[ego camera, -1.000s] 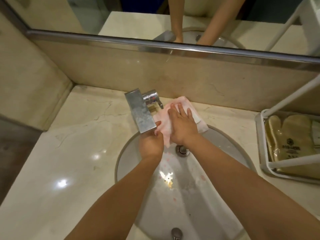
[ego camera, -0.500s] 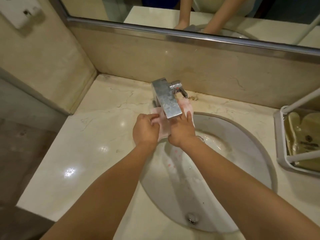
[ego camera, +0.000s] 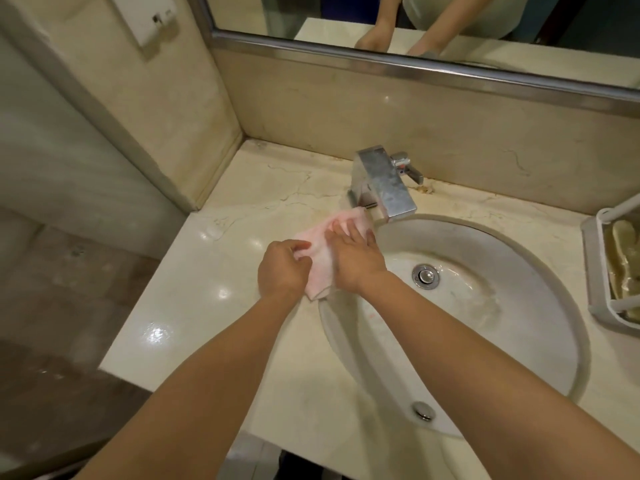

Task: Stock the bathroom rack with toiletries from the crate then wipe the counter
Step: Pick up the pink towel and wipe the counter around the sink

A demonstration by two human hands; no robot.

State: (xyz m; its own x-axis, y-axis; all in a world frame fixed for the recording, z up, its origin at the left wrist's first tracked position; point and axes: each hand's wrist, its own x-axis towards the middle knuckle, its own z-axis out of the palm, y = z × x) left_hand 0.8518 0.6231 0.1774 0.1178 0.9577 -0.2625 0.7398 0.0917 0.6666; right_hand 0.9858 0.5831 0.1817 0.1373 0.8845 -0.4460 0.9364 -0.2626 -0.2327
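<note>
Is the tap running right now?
Off, it seems: no stream falls from the faucet spout into the sink.

1. Single head-worn view, above the counter (ego camera: 207, 323), facing forward and steeply down.
2. Wide-angle and close: both forearms reach in from the bottom edge, and the sink (ego camera: 519, 306) fills the right half.
3. The top edge takes in the mirror (ego camera: 450, 46), the left edge the floor (ego camera: 62, 341).

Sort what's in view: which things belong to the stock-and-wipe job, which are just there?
In the job: pink cloth, pinched by the left hand, pressed by the right hand; counter; white rack holding packets.
Just there: faucet; sink; mirror; wall plate.
</note>
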